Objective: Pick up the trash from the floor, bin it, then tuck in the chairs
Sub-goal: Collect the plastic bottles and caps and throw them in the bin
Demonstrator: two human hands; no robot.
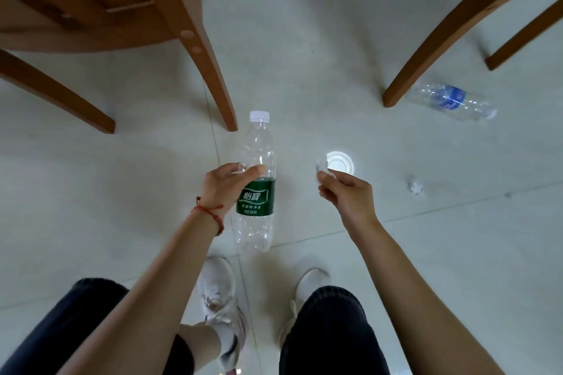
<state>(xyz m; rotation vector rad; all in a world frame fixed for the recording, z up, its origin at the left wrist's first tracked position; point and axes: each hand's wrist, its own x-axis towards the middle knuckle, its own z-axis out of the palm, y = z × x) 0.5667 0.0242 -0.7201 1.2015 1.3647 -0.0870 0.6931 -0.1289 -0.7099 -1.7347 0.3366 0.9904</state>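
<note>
My left hand (pixel 227 189) is shut around an empty clear bottle with a green label and white cap (pixel 258 192), held above the floor, cap pointing away from me. My right hand (pixel 344 195) pinches the rim of what looks like a small clear plastic cup (pixel 336 163), its round part showing white. A second empty bottle with a blue label (pixel 452 99) lies on its side on the floor at the right, beside a chair leg. A small crumpled white scrap (pixel 416 187) lies on the tiles right of my right hand.
A wooden chair (pixel 182 24) stands at the upper left, its front leg just left of the held bottle's cap. Another wooden chair (pixel 451 27) stands at the upper right. More legs show at the top. My white shoes (pixel 217 286) rest on pale floor tiles.
</note>
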